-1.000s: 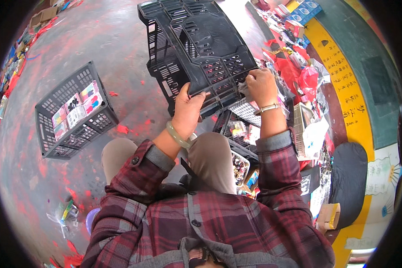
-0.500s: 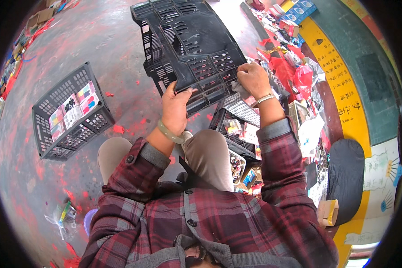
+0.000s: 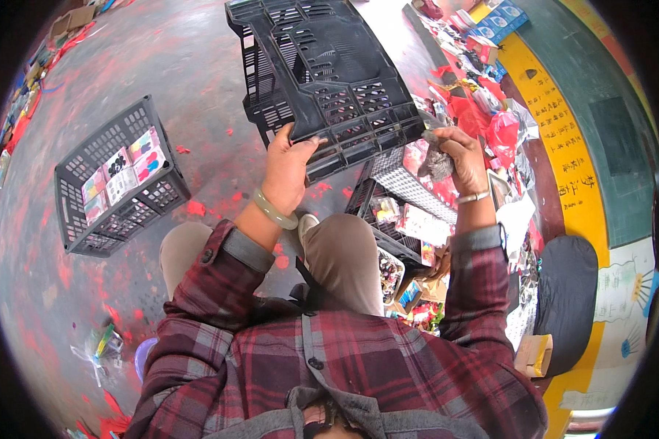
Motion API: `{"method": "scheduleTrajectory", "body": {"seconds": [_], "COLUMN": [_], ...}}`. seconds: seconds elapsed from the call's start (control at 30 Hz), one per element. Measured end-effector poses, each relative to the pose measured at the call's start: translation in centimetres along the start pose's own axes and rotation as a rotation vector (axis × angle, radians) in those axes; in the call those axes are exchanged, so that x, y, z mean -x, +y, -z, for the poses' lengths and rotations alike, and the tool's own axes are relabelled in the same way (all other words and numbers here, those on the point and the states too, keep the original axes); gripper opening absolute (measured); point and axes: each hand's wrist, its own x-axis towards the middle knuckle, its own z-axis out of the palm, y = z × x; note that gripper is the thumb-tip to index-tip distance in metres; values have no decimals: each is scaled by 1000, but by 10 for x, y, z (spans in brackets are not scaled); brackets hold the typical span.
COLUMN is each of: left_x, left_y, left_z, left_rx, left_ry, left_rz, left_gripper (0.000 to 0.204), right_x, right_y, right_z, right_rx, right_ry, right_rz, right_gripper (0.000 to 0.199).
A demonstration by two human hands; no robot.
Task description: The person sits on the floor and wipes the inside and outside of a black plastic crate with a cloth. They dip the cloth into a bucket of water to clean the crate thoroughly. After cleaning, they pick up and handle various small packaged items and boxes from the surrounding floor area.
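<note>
A black plastic crate (image 3: pixel 329 58) is tipped up in front of me, its slatted underside or side facing me. My left hand (image 3: pixel 285 167) grips its near left edge, thumb over the rim and the other fingers behind it. Beside the crate's near right corner, my right hand (image 3: pixel 463 162) is closed on a crumpled grey rag (image 3: pixel 436 162). Below the right hand stands a black-and-white patterned box or bin (image 3: pixel 406 186), next to another black crate (image 3: pixel 362 199) that holds small packages.
To the left on the red-spotted floor stands a black crate (image 3: pixel 172 186) with packs of colourful items (image 3: pixel 121 175). Along the right wall lie heaped goods and red plastic bags (image 3: pixel 501 132). A black rounded board (image 3: pixel 566 304) leans there. A clear plastic bag (image 3: pixel 102 353) lies lower left.
My right hand has moved right, off the crate's edge, and the grey rag now shows more fully. The tipped crate has shifted slightly right, with my left hand still on it.
</note>
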Motion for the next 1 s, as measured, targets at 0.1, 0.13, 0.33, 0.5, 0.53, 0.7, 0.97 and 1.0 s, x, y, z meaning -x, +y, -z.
{"method": "scheduleTrajectory", "body": {"seconds": [0.1,0.13,0.33,0.5,0.53,0.7,0.97,1.0], "left_x": [1,3,3,5,7,6,3,3], "left_y": [4,5,2,0,3,3,5,4], "left_z": [-6,-8,-3,-2,-5,-4,-3,-4], "left_rx": [30,46,6,-34,10,32,40,37], "left_ry": [3,9,-1,35,42,60,82,85], "left_rz": [6,9,-5,-14,-32,-70,-49,-37], "left_gripper": [22,21,22,21,20,23,18,18], "right_x": [2,2,-8,-24,-24,-22,9,17], "right_y": [20,21,20,15,14,6,-9,-6], "right_z": [-10,-16,-59,-54,-52,-45,-47,-58], "right_rx": [-73,-54,939,927,887,693,-153,-72], "right_ry": [156,202,300,205,176,34,-37,30], "right_rz": [103,134,503,403,396,249,-4,85], "right_gripper": [22,22,23,22,22,24,21,19]}}
